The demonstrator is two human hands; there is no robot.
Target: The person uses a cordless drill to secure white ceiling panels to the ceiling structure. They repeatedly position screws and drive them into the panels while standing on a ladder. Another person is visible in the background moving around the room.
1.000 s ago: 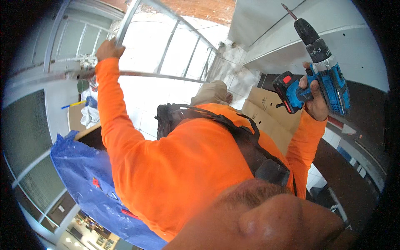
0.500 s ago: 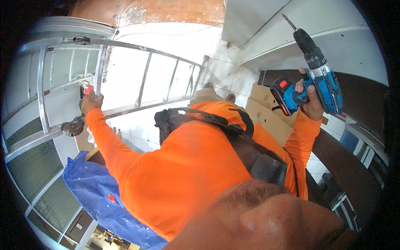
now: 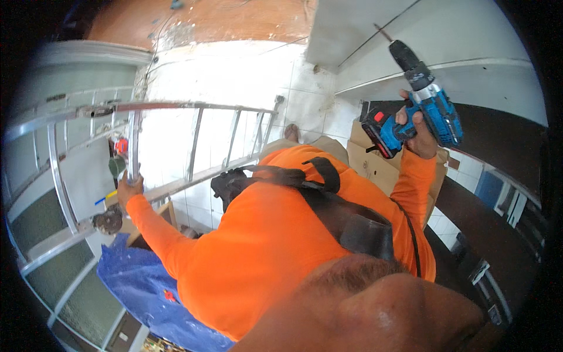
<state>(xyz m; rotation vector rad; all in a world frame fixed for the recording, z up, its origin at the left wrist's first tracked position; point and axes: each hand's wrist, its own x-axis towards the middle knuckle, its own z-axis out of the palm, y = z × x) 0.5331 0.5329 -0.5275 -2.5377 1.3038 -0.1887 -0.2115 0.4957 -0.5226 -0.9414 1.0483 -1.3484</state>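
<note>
My right hand (image 3: 421, 134) is wrapped round the grip of a blue and black cordless drill (image 3: 444, 117), raised at the right. Its long bit (image 3: 383, 31) points up and away to the left, and a black and red battery pack sits at the base of the grip. At the left, my left hand (image 3: 130, 189) is closed on a rung of the aluminium ladder (image 3: 134, 144), close to the ladder's round hinge (image 3: 108, 222). Just beyond that hand are a red object (image 3: 121, 146) and a dull green one (image 3: 116, 166), too small to name. A thin yellow and blue item (image 3: 107, 197) lies beside it.
Blue sheeting (image 3: 138, 287) with a small red item (image 3: 169, 295) on it lies below my left arm. Brown cardboard (image 3: 366, 167) stands beyond my right side. Dark brown furniture (image 3: 504, 132) and a pale panel (image 3: 375, 53) are at the right. Past the ladder is white tiled floor (image 3: 308, 105).
My left hand has shifted down along the ladder, leaving the red and green objects in plainer sight. The drill in my right hand appears slightly further left. The whole view has moved a little.
</note>
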